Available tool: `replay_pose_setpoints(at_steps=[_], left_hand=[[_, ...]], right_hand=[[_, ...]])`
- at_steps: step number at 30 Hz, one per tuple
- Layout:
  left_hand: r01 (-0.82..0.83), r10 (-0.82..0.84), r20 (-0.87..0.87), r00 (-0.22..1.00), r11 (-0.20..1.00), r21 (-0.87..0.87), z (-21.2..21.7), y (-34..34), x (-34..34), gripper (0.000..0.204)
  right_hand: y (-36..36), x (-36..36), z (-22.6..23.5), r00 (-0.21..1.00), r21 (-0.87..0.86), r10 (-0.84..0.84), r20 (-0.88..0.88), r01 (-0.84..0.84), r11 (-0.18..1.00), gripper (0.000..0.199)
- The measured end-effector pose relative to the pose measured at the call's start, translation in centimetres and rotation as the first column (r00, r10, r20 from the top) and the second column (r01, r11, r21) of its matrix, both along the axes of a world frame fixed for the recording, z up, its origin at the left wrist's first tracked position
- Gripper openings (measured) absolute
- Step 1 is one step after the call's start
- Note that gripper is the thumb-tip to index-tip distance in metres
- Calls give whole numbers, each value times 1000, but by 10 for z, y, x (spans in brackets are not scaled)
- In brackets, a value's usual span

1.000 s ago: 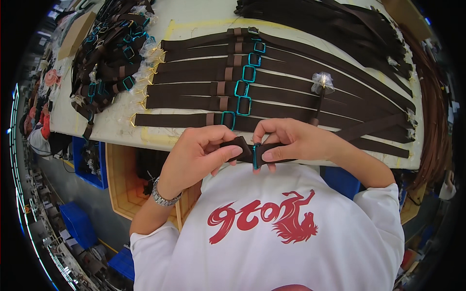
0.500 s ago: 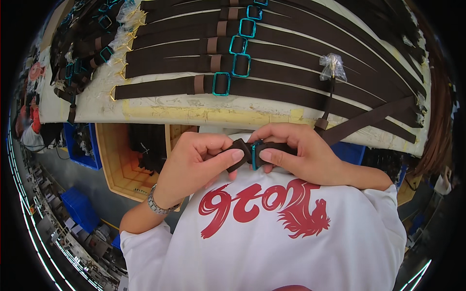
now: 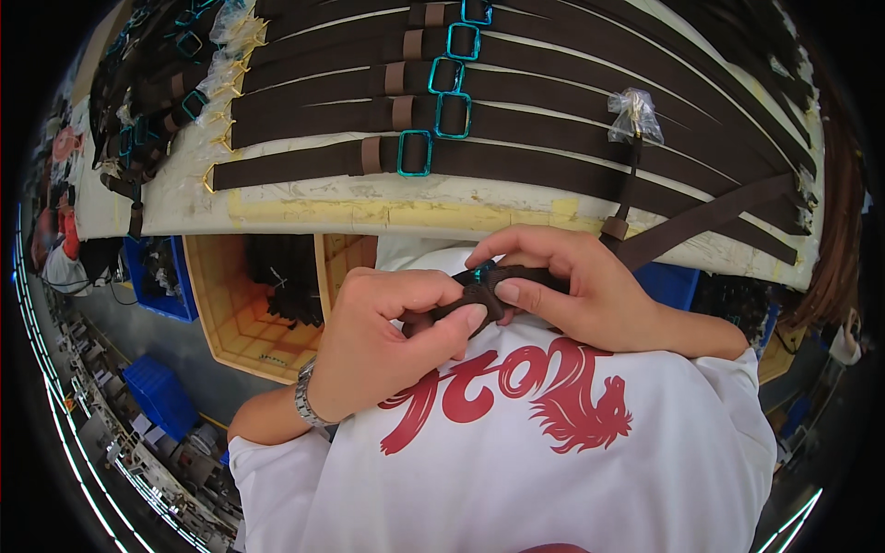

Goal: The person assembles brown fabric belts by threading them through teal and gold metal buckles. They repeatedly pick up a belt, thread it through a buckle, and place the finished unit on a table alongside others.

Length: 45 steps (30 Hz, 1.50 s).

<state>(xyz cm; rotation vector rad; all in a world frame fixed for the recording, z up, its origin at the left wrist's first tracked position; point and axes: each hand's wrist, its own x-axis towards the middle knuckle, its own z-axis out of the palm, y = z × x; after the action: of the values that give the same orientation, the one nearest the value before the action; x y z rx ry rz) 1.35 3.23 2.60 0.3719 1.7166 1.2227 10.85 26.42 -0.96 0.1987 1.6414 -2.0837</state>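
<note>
In front of my chest, just off the table's near edge, both hands are closed on one dark brown webbing strap [image 3: 636, 251]. My left hand [image 3: 383, 318] pinches a folded piece of it between thumb and fingers. My right hand [image 3: 562, 281] grips the strap beside a shiny teal buckle [image 3: 484, 273], its index finger curled over the top and its thumb below. The folded piece lies against the buckle, covering most of it. I cannot tell whether the webbing passes through the frame. From my right hand the strap runs up onto the table.
On the pale padded table [image 3: 313, 219] lie several parallel brown straps [image 3: 286, 168] with teal buckles [image 3: 415, 153] and yellow ties at their left ends. A plastic-wrapped piece [image 3: 634, 116] rests on them. Below stand a wooden crate [image 3: 217, 318] and a blue bin [image 3: 161, 276].
My left hand has moved right and brought the folded strap piece up against the buckle. The buckle, earlier seen upright between my hands, is now mostly covered.
</note>
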Motion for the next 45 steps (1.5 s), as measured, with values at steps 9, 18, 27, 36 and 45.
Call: replay_pose_setpoints(at_steps=[9, 18, 27, 36, 45], left_hand=[[-163, 179, 194, 965, 982, -94, -2, -2, -3, 20], [-96, 121, 254, 960, 990, -107, -1, 2, -2, 20], [206, -206, 23, 978, 978, 2, -9, -3, -11, 25], [-111, 122, 402, 908, 993, -49, -7, 7, -13, 27], [-208, 190, 411, 891, 978, -2, -3, 4, -10, 27]], right_hand=[[1, 0, 1, 996, 65, 19, -92, -13, 998, 26], [7, 2, 4, 993, 147, 72, -92, -58, 987, 25], [4, 4, 2, 995, 73, 86, -56, -82, 994, 27], [10, 1, -6, 951, 192, 114, -286, -60, 979, 47], [7, -10, -19, 719, 401, 151, -678, 189, 896, 66]])
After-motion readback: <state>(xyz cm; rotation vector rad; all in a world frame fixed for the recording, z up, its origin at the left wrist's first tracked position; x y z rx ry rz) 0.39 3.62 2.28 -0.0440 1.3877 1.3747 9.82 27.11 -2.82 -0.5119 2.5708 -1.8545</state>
